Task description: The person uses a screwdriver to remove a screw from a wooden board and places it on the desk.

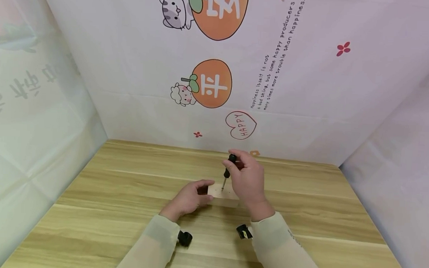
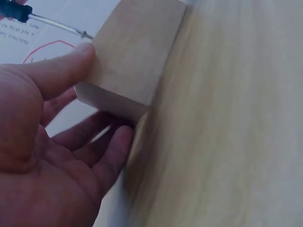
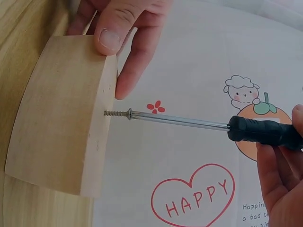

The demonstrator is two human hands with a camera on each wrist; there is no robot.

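1. Head view: the wooden block [image 1: 223, 198] lies on the table [image 1: 127, 186], between the two hands. The left hand [image 1: 189, 198] holds its left end between thumb and fingers. The right hand [image 1: 249, 180] has its fingers closed around the handle of the screwdriver [image 1: 227, 174], whose tip points down to the block's upper face.

2. Left wrist view: the left thumb presses at the block's edge and the fingers are at its other side, so this hand is clamped on the block.

3. Right wrist view: the screw [image 3: 117, 113] stands partly out of the block, and the screwdriver meets its head. The step seems to be turning this screw; the direction I cannot tell. The next move probably calls for a straight tool, light pressure and a steady block.
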